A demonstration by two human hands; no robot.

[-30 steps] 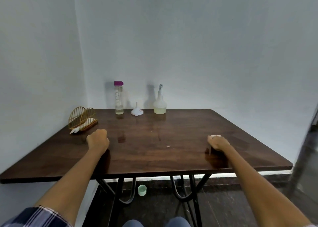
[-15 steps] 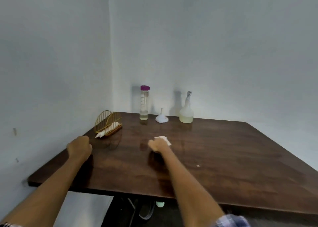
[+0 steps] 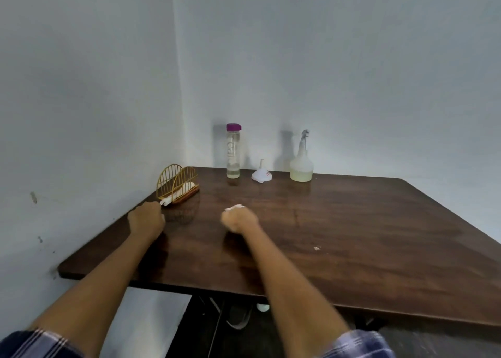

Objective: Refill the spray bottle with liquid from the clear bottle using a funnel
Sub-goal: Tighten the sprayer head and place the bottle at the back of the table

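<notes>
A tall clear bottle (image 3: pixel 233 152) with a purple cap stands at the back of the dark wooden table (image 3: pixel 339 233), a little liquid at its bottom. To its right a small white funnel (image 3: pixel 261 173) rests upside down, spout up. Further right stands the translucent spray bottle (image 3: pixel 301 162), pale yellow liquid low inside. My left hand (image 3: pixel 146 220) is a fist on the table by the napkin holder. My right hand (image 3: pixel 239 220) is fisted around a white cloth or tissue (image 3: pixel 234 207) that pokes out past the knuckles. Both hands are well short of the bottles.
A gold wire napkin holder (image 3: pixel 176 182) with white tissue sits at the table's back left, close to my left hand. Walls meet in a corner behind the bottles. A small white speck (image 3: pixel 316 248) lies on the table's right half. Table legs and floor show below.
My right hand slid from the table's right side to the middle-left with the white cloth. The view turned left and closer. My left hand now sits nearer the napkin holder.
</notes>
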